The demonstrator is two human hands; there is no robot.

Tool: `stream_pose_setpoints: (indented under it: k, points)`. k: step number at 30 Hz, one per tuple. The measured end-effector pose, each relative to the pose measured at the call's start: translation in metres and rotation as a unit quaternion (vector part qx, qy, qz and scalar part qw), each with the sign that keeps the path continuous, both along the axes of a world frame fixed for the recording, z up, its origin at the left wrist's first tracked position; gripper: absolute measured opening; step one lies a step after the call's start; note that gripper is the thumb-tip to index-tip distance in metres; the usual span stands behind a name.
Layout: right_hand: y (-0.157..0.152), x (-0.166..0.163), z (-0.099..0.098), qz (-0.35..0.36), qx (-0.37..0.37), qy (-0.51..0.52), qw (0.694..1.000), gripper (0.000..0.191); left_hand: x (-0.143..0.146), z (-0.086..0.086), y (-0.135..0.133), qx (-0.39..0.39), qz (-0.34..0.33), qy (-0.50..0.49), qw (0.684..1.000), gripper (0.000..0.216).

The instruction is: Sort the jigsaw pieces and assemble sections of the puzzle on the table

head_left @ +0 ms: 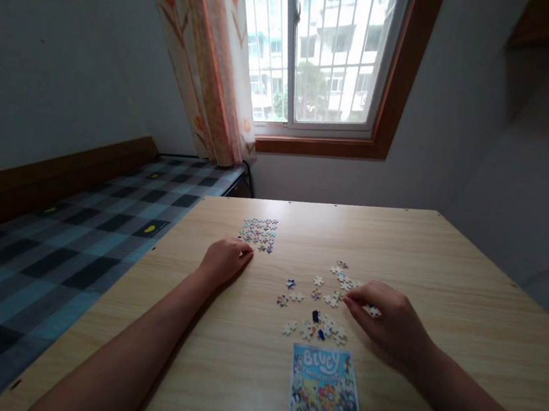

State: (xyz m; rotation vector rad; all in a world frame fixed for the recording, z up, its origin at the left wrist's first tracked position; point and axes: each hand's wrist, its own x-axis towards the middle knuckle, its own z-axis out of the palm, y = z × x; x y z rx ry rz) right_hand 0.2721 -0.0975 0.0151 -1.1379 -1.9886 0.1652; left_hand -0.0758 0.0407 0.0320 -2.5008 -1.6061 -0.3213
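Note:
A partly joined jigsaw puzzle (259, 230) lies flat toward the far left of the table. Just below its near edge rests my left hand (224, 261), fingers curled and the thumb pressed to the forefinger; anything between them is too small to make out. My right hand (388, 316) hovers low over the loose puzzle pieces (328, 325), its thumb and forefinger pinched on a small puzzle piece (342, 296). Many of the loose pieces lie pale side up, while a few show dark blue or printed colours. Part of the pile is hidden under the right hand.
A colourful "Bluey" picture sheet (325, 398) lies near the front of the wooden table (225, 366). To the left stands a bed with a checked cover (118, 213). Beyond the table are a curtain (212, 58) and a barred window (333, 53).

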Motion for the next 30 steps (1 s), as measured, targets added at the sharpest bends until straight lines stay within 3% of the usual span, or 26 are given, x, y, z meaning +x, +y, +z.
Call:
stream_pose_setpoints:
  k: [9,30]
  points:
    - [0.0001,-0.0007,0.0003,0.001,-0.005,-0.003,1.0,0.015,0.0047,-0.0014,-0.0069,0.008,0.04,-0.023,0.999,0.028]
    - [0.0003,-0.0001,0.0001,0.0,0.007,-0.007,1.0,0.016,0.0048,-0.0081,-0.001,0.012,0.049,-0.015,0.999,0.028]
